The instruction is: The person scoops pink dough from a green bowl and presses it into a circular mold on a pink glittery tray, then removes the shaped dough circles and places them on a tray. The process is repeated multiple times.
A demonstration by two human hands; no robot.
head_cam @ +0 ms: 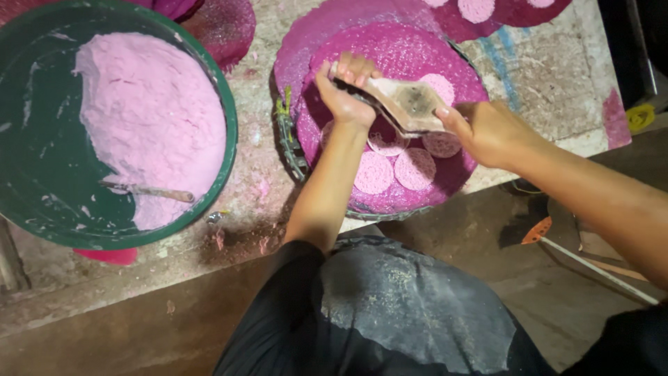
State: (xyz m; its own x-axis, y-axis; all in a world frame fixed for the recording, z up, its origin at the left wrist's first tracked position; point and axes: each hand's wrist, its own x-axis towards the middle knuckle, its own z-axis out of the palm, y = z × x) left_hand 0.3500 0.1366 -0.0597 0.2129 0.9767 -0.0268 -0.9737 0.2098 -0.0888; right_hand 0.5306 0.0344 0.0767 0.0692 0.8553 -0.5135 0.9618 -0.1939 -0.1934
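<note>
Both hands, left hand (346, 89) and right hand (487, 129), clamp the flat press (407, 103) shut over the pink mat (403, 49); squeeze evenly; keep it level above the discs (415, 169).

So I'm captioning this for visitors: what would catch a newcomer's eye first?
Probably the big green plastic basin at left, heaped with pale pink dough. At centre, the left hand and right hand grip a flat, grimy wooden press over a round magenta woven tray that carries pale pink discs.
</note>
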